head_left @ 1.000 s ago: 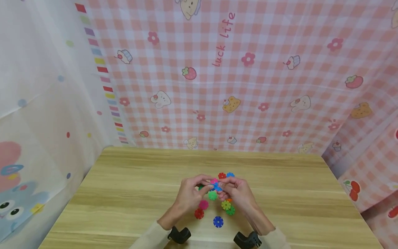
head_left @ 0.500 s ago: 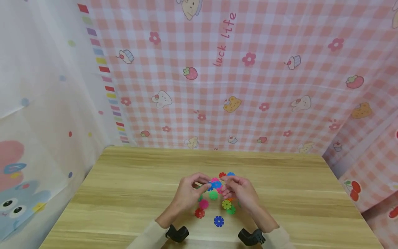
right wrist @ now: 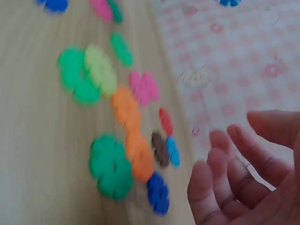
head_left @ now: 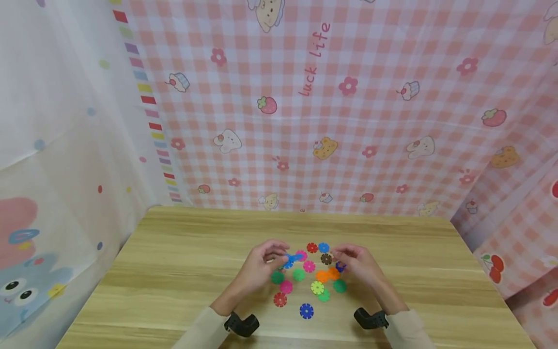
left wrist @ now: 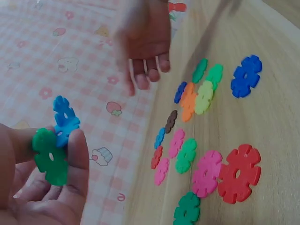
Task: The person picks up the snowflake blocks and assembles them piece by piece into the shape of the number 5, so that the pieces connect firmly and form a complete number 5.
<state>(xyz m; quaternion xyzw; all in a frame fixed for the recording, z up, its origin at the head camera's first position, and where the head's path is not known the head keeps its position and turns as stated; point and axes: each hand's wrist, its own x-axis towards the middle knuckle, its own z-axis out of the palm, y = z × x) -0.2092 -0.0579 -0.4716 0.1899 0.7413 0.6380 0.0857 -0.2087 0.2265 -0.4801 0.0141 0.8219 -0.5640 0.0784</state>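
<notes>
My left hand (head_left: 260, 265) pinches a small joined set of notched plastic discs above the table. In the left wrist view, a green disc (left wrist: 50, 159) lies between thumb and fingers, with blue discs (left wrist: 65, 124) fixed at its upper side. The right hand (head_left: 361, 265) is apart from the set, over the right side of the loose discs. Its fingers are loosely bent with nothing between them. Nearest below it are a dark blue disc (right wrist: 158, 193), a green disc (right wrist: 111, 166) and two orange discs (right wrist: 139, 155).
On the wooden table (head_left: 196, 271) several more discs lie flat, among them a red one (head_left: 280, 299), a blue one (head_left: 306, 311) and a yellow-green one (head_left: 317, 287). A pink checked cloth (head_left: 305, 160) hangs behind the table's far edge.
The right hand has let go of the blue discs and moved right, baring the brown, orange and dark blue discs. The left hand keeps the joined discs and has shifted slightly left.
</notes>
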